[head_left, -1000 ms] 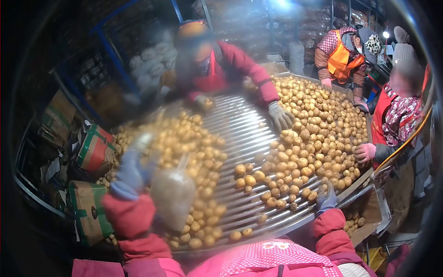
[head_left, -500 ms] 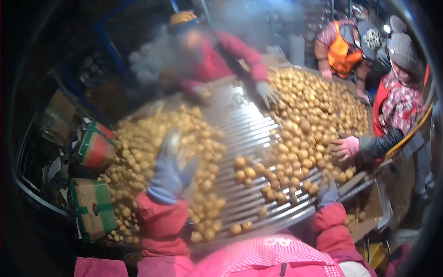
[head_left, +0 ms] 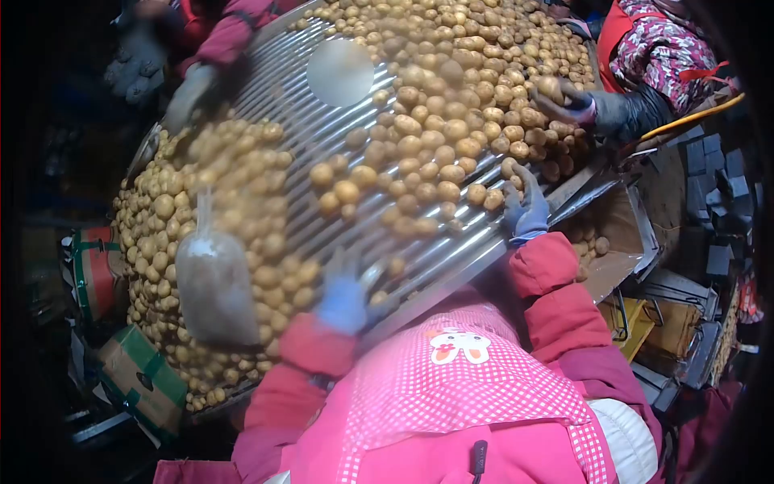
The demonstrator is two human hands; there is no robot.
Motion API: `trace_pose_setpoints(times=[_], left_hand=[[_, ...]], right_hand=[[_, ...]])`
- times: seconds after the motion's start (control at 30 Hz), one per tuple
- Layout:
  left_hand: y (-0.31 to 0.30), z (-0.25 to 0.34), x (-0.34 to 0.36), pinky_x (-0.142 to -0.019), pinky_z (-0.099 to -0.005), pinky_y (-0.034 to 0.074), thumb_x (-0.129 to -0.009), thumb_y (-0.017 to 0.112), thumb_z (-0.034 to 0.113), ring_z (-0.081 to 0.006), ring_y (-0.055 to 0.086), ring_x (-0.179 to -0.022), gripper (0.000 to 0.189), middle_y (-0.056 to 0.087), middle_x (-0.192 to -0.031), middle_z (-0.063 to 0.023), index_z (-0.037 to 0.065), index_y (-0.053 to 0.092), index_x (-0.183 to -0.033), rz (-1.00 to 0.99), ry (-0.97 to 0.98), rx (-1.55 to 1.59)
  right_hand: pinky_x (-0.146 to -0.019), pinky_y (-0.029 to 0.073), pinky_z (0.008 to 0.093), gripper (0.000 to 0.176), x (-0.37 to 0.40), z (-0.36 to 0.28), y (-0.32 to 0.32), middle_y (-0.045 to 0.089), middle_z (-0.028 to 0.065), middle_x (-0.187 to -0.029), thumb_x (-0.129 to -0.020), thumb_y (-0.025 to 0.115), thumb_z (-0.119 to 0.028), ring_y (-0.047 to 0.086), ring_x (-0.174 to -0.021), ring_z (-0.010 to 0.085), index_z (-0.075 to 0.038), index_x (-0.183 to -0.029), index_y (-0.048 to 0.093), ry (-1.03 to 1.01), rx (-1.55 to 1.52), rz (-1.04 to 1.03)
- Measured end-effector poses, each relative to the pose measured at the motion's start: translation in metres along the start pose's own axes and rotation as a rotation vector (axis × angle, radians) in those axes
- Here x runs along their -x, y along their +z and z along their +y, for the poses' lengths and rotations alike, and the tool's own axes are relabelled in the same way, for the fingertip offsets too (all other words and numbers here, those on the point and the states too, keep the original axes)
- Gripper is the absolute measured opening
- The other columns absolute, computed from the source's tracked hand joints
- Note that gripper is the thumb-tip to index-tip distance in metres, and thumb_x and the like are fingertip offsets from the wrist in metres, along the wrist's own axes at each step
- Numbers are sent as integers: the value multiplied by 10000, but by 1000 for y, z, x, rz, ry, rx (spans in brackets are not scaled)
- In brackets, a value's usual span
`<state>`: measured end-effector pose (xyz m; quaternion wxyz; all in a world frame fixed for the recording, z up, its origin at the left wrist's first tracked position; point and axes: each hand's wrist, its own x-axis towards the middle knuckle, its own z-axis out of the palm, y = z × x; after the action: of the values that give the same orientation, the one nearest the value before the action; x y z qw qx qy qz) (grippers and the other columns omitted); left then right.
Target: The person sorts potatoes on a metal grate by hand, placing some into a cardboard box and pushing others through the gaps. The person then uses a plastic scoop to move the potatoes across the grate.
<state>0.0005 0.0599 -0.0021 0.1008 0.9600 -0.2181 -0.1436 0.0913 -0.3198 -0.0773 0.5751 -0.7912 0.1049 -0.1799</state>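
Note:
My left hand (head_left: 343,294), in a blue-grey glove blurred by motion, is over the near edge of the ribbed metal table (head_left: 439,274). Its fingers look spread, close beside a few loose potatoes (head_left: 395,268). My right hand (head_left: 528,211), gloved alike, reaches over the table's right edge. Thumb and fingers are apart, the fingertips right at a potato (head_left: 509,168). Beyond it lies a large heap of potatoes (head_left: 451,133). Another heap of potatoes (head_left: 165,206) covers the left side, where a translucent, pale scoop-shaped thing (head_left: 216,282) overlaps it.
A co-worker's gloved hand (head_left: 568,105) holds a potato at the right. Across the table, another person's gloved hand (head_left: 192,97) is by the left heap. Cartons (head_left: 145,379) stand at left. An open box (head_left: 617,274) with potatoes sits below the right edge.
The view has tipped down. My left hand has come back from over the left heap to the near edge. The co-worker's hand at right now has a potato. The pale scoop-shaped thing has appeared.

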Motion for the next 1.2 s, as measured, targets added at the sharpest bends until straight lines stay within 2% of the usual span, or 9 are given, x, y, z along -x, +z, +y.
trace_pose_setpoints(times=[0.2,0.33,0.37,0.4,0.5,0.77,0.9,1.0,1.2], left_hand=[[32,30,-106,-1195,-706,206,-865,696,599,-586,180,-1493,702,298,-1669,-166,438,503,-1521,141,92,-114],[-19,61,-165,-1203,-723,182,-894,662,591,-584,145,-1503,615,295,-1691,-66,498,514,-1484,112,264,-214],[-26,66,-181,-1210,-723,171,-901,651,592,-580,133,-1511,594,279,-1704,-40,513,517,-1474,86,250,-104],[-9,57,-205,-1235,-684,177,-882,670,598,-545,182,-1517,627,263,-1712,-8,488,514,-1479,238,318,-181],[-12,71,-273,-1252,-624,192,-893,683,588,-493,263,-1503,633,289,-1700,-6,477,500,-1489,181,209,-165],[-87,-20,-305,-1068,-384,473,-1007,644,361,-311,600,-1266,627,599,-1409,-196,42,484,-1523,433,179,398],[-61,-26,-246,-1233,-541,286,-965,642,516,-462,336,-1496,620,392,-1643,-116,347,503,-1545,149,218,-246],[-46,4,-266,-1203,-720,203,-901,626,694,-474,146,-1566,678,245,-1727,-9,525,437,-1530,-15,115,-337],[-46,35,-308,-1180,-779,122,-937,580,681,-513,169,-1546,649,242,-1723,6,482,448,-1540,33,80,-309]], right_hand=[[-974,520,315,445,4,-11,2,651,143,-1297,-988,677,-91,633,-1142,180,-35,-1423,601,19,45,49],[-904,542,321,436,4,-39,3,654,153,-1267,-983,686,-99,648,-1065,187,-35,-1407,609,230,-33,18],[-881,547,341,431,5,-14,5,666,170,-1213,-981,695,-140,665,-1012,230,-66,-1399,619,75,42,65],[-880,549,356,428,4,-11,3,666,179,-1187,-975,701,-161,671,-998,261,-87,-1390,627,69,130,62],[-941,533,347,401,7,-37,-3,663,180,-1226,-992,669,-151,662,-1079,261,-43,-1375,618,125,248,-5],[-966,529,377,388,2,-53,-6,666,192,-1214,-991,670,-151,666,-1091,294,-38,-1359,621,166,196,-16],[-952,532,381,397,0,-55,-4,664,196,-1202,-984,669,-137,668,-1075,303,-43,-1366,616,177,216,-34],[-925,538,389,394,-1,-50,-8,663,192,-1171,-976,671,-131,671,-1054,304,-43,-1356,619,143,338,-55],[-881,549,365,389,1,-49,-4,652,173,-1111,-957,686,-124,674,-1006,273,-50,-1335,630,138,287,-18]])
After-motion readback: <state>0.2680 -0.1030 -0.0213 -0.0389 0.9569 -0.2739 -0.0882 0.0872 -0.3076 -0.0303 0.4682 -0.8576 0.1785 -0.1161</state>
